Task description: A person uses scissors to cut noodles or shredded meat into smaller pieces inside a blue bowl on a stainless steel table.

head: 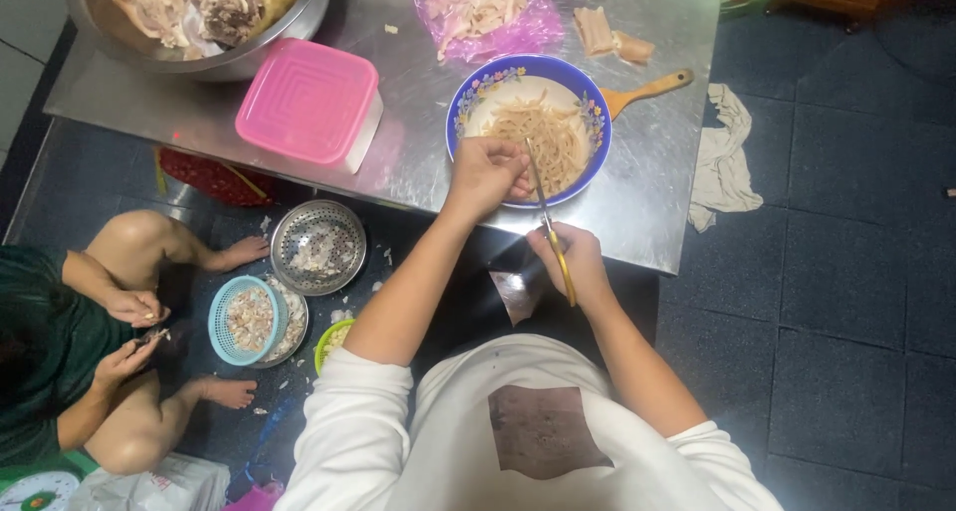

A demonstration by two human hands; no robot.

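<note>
One view, head camera. Left hand (488,175) is closed, pinching a pale strip over the near rim of the bowl (468,98). Right hand (573,262) grips yellow-handled scissors (550,227), blades raised toward the left fingers. The bowl holds cut strips (543,132) and stands on a steel table (647,182), just beyond both hands.

Quick count: one blue-rimmed floral ceramic bowl of pale shredded strips (528,127), one pair of yellow-handled scissors (551,227), one big steel basin of meat (199,18), one square pink plastic lidded box (309,101), one pink plastic bag (488,13). On the floor: one perforated steel colander (319,247), one light-blue plastic basket (247,320).
</note>
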